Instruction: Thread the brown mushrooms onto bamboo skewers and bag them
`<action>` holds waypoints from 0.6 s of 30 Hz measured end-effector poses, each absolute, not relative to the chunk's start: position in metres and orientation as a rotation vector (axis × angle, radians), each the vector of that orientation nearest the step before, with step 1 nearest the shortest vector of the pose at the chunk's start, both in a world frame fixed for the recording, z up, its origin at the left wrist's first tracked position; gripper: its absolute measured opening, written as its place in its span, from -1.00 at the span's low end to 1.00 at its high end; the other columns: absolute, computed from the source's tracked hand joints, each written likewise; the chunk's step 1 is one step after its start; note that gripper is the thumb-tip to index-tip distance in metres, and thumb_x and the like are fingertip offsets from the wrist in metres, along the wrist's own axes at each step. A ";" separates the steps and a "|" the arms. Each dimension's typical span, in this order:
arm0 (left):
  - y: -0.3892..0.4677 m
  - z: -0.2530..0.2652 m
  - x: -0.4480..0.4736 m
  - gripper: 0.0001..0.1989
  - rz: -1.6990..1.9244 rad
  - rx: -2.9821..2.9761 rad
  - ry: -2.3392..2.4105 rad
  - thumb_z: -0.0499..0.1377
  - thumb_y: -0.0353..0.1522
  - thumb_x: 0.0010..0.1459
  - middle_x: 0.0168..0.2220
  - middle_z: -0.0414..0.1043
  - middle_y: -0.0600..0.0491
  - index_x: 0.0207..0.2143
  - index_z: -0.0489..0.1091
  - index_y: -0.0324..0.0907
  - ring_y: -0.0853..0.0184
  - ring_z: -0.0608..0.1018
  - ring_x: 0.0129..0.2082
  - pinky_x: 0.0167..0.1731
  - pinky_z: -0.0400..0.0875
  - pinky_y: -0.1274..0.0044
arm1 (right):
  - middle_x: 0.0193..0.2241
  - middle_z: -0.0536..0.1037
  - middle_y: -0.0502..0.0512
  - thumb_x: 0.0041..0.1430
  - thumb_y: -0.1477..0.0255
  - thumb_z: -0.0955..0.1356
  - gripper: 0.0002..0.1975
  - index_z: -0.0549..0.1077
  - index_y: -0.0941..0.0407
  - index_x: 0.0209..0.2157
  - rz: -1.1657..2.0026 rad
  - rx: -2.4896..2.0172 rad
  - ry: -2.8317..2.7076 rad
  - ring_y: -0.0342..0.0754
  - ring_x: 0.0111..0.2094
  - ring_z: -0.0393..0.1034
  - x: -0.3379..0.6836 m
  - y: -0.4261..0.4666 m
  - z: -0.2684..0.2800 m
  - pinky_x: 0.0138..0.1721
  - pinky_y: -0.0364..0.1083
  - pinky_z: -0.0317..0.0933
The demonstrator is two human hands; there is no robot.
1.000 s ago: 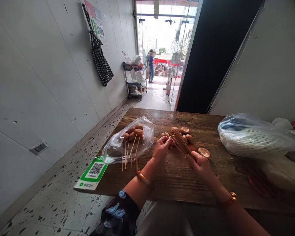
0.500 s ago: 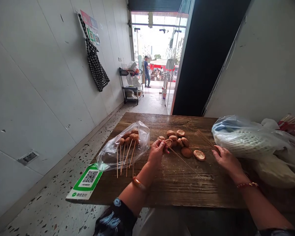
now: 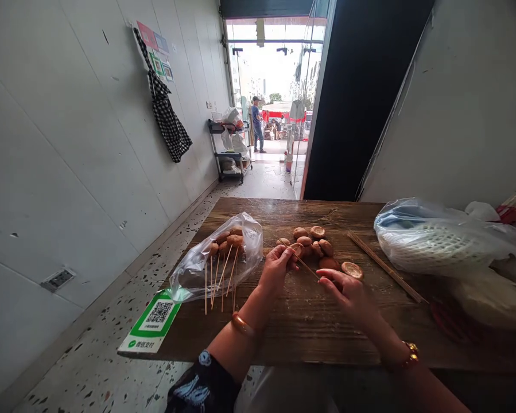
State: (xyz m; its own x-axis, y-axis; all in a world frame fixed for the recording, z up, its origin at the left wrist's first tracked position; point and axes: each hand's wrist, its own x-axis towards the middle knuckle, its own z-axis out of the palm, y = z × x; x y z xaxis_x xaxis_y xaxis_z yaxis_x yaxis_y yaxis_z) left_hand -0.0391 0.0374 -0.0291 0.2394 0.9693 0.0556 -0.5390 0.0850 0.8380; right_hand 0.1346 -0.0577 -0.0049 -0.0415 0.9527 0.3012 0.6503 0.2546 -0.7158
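My left hand (image 3: 278, 267) is closed in a pinch on a thin bamboo skewer (image 3: 307, 267) over the table. My right hand (image 3: 342, 289) has its thumb and fingers closed on the same skewer, lower down. A mushroom (image 3: 298, 249) shows beside my left fingertips; whether it is gripped I cannot tell. Loose brown mushrooms (image 3: 325, 247) lie just beyond my hands, and one mushroom with its pale underside up (image 3: 352, 270) lies by my right hand. Left of my hands, skewered mushrooms (image 3: 234, 241) rest on a clear plastic bag (image 3: 189, 276), sticks pointing toward me.
A bundle of skewers (image 3: 384, 267) lies on the wooden table (image 3: 309, 338), right of my right hand. Plastic bags (image 3: 430, 229) fill the right end. A green QR-code card (image 3: 154, 321) lies at the front left corner. Beyond stand a cart (image 3: 228, 152) and a person (image 3: 256, 124).
My right hand has let go of the skewer bundle, which now lies on the table, and has moved left to grip the single skewer. My left hand has barely moved.
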 end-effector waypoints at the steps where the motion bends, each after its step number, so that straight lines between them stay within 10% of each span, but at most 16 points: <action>1: 0.037 -0.029 -0.039 -0.61 1.232 0.883 0.612 0.36 -0.15 -0.09 -0.54 0.37 0.14 -0.46 0.30 -0.24 0.53 0.36 -0.62 -0.55 0.37 0.61 | -0.30 0.61 0.15 0.25 0.18 0.26 -0.63 0.52 0.13 -0.11 0.580 -1.467 -1.735 0.05 -0.30 0.46 0.128 -0.059 -0.008 -0.24 -0.02 0.29; 7: 0.036 -0.030 -0.039 -0.62 1.218 0.918 0.613 0.36 -0.14 -0.09 -0.54 0.36 0.14 -0.45 0.35 -0.25 0.54 0.34 -0.63 -0.57 0.36 0.61 | -0.64 0.36 -0.06 0.12 0.06 0.34 -0.54 0.53 0.17 -0.19 0.990 -1.415 -1.363 -0.14 -0.62 0.17 0.112 -0.062 -0.032 -0.59 -0.15 0.03; 18: 0.034 -0.030 -0.036 -0.67 1.173 0.993 0.627 0.36 -0.17 -0.10 -0.57 0.40 0.09 -0.47 0.45 -0.27 0.52 0.37 -0.64 -0.58 0.34 0.62 | -0.64 0.36 -0.05 0.00 -0.01 0.40 -0.54 0.54 0.13 -0.32 1.070 -1.383 -1.163 -0.16 -0.63 0.13 0.101 -0.071 -0.037 -0.61 -0.16 0.01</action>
State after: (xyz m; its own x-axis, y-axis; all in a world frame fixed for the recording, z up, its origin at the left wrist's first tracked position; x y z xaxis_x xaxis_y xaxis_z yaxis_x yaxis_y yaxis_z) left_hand -0.0357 0.0343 -0.0302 0.3005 0.9501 0.0842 -0.4581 0.0663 0.8864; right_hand 0.1014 -0.0709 -0.0368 0.1477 0.9887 -0.0269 0.1092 -0.0434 -0.9931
